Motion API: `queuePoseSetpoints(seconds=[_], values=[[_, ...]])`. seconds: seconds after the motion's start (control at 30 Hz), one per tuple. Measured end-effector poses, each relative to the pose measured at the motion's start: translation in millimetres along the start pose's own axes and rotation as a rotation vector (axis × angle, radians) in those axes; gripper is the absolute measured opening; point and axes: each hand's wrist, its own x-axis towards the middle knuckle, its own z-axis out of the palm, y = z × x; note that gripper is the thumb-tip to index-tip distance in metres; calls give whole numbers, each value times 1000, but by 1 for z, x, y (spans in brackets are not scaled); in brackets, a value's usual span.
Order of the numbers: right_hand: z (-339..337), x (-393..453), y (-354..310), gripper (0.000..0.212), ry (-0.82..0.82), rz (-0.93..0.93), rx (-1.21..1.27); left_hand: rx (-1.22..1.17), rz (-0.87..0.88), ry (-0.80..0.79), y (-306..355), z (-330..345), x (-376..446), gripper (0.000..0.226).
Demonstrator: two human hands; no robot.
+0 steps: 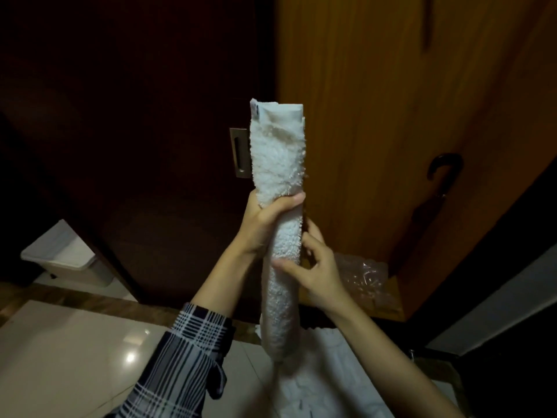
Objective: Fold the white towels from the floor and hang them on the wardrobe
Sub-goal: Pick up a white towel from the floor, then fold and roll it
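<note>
A white towel (pixel 278 164), folded into a long narrow strip, stands upright in front of the edge of the wooden wardrobe door (pixel 376 122). My left hand (pixel 265 221) grips it around the middle, thumb across the front. Just below, my right hand (pixel 316 267) holds the towel's lower part, thumb on the front and fingers behind. The towel's bottom end hangs down to about knee height. More white cloth (pixel 316 384) lies on the floor underneath.
A dark door (pixel 135 116) with a metal recessed handle (pixel 239 152) stands left of the wardrobe. A black curved handle (pixel 443 170) sits on the wardrobe door. A white bin (pixel 63 254) is at the left, crumpled clear plastic (pixel 367 279) at the wardrobe's foot, and glossy tiles (pixel 75 351) below.
</note>
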Motion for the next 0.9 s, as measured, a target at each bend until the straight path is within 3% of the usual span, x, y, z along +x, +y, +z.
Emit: queuePoseSetpoints(seconds=[0.17, 0.33, 0.43, 0.57, 0.8, 0.9], values=[[-5, 2, -5, 20, 7, -23, 121, -113, -125, -56, 12, 3, 6, 43], [6, -2, -17, 36, 56, -90, 91, -194, -200, -53, 27, 5, 10, 28], [11, -4, -20, 33, 109, -127, 0, -178, -195, -33, 35, 10, 13, 30], [15, -9, -17, 36, 96, -87, -36, -120, -179, 78, 39, 11, 18, 28], [4, -4, -18, 6, 91, -24, 94, -141, -257, 201, 33, 9, 19, 22], [1, 2, -22, 19, 116, 95, 197, -71, -298, 150, 29, 4, 17, 33]])
